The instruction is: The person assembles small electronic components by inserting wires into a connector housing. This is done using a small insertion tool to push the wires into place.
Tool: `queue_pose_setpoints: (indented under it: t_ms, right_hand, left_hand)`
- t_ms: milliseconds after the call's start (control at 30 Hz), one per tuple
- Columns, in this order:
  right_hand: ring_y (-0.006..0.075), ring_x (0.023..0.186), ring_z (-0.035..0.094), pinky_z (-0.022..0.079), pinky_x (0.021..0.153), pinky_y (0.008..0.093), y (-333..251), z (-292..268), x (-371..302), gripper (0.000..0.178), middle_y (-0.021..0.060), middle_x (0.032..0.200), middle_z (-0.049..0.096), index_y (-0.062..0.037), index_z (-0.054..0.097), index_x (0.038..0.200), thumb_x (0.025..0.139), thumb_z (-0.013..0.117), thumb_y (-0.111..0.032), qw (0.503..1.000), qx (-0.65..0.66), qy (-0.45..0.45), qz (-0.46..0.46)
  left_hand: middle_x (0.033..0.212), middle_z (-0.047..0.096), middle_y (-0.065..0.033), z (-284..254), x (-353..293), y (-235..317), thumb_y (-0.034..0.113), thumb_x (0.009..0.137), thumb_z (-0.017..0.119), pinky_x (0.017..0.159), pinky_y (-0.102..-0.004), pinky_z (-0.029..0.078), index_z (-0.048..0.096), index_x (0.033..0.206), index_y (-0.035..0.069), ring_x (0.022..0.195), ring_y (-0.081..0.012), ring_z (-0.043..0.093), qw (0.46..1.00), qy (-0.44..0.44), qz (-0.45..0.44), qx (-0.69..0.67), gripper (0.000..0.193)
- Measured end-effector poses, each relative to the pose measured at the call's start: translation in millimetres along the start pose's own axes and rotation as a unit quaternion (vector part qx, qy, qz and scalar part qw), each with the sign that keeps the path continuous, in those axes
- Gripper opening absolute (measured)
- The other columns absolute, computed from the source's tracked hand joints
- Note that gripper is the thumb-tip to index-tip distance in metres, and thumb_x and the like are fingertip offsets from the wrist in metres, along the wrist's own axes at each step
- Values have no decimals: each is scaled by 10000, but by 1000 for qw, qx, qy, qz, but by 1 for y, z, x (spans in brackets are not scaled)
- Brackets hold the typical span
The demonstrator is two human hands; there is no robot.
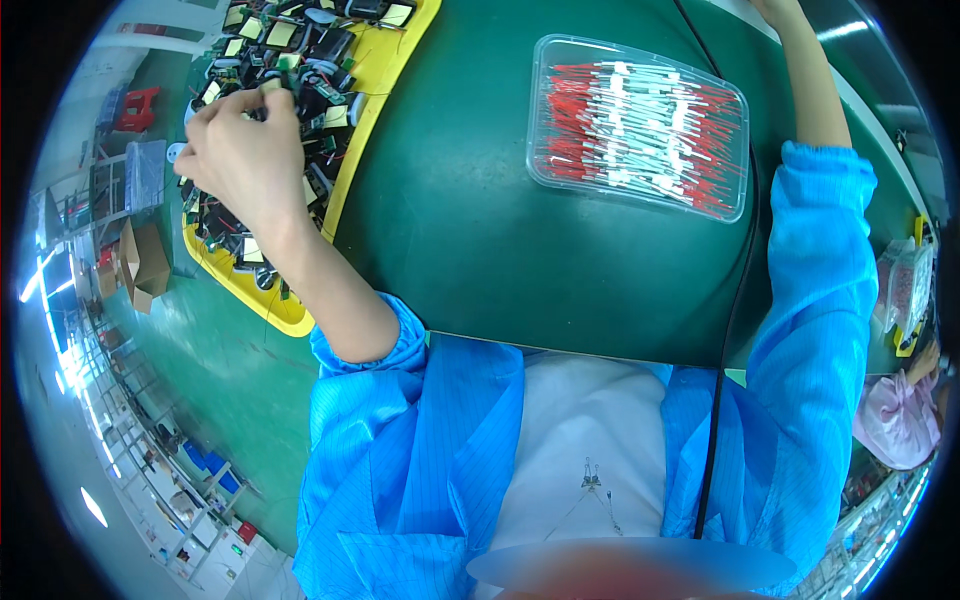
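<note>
My left hand (245,160) is over a yellow tray (372,110) at the left. Its fingers are curled and pinched together among small black electronic parts (335,45) with yellow pads, green circuit boards and thin wires. Whatever sits between the fingertips is too small or hidden to make out. My right arm (822,115) stretches to the far right, and only a bit of the right hand (776,8) shows at the upper edge. Its fingers are out of the picture. Between the arms stands a clear plastic box (540,165) full of red and white wire leads (645,130) with white connectors.
The green table top (455,200) lies between the tray and the box. A black cable (745,270) runs down its right side and over my clothing. An open cardboard box (145,265) and shelves are at the left. Another person's pink sleeve (895,420) shows at the far right.
</note>
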State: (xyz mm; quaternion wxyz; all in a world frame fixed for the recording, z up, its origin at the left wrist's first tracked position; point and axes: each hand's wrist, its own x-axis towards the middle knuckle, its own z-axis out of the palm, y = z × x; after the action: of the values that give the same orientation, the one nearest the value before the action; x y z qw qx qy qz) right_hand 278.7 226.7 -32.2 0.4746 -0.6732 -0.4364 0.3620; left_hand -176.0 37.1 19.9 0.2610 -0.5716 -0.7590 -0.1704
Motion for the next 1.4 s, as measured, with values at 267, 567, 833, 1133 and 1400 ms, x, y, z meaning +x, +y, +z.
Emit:
queue_pose_setpoints:
  t_ms: [267,567,833,1133,1400]
  right_hand:
    - [95,626,510,432,561,239,-55,5,-189,162,32,754,574,29,606,917,821,649,-95,968,-54,-148,-197]
    - [287,741,565,468,655,389,-43,2,-262,107,105,716,556,-15,599,750,697,680,-60,818,-324,-222,-421]
    - [307,754,589,485,645,397,-50,8,-262,89,131,771,579,3,605,744,723,641,-76,766,-413,-258,-421]
    - [302,741,583,477,658,394,-58,-2,-259,70,126,802,583,-3,614,778,735,631,-55,852,-274,-268,-358]
    - [288,757,597,485,676,390,-50,6,-257,70,131,775,576,6,626,744,727,640,-60,782,-371,-269,-423]
  left_hand:
    - [971,604,-40,-23,-17,73,-44,813,631,634,-186,438,650,982,-10,738,-57,554,786,26,101,-609,174]
    - [1134,578,-228,-21,-39,100,-70,869,464,847,-315,509,540,1111,-55,1007,-232,596,637,-174,91,-745,254]
    - [1184,534,-191,-38,-43,104,-20,842,538,918,-292,440,437,1240,-92,1049,-197,544,357,-326,-39,-875,417]
    - [1176,537,-217,-40,-57,117,62,878,546,932,-325,430,441,1208,-58,1042,-230,556,462,-305,-37,-832,367]
    - [1175,542,-262,-24,-54,108,49,888,540,950,-353,423,405,1215,-11,1059,-259,561,458,-328,107,-819,359]
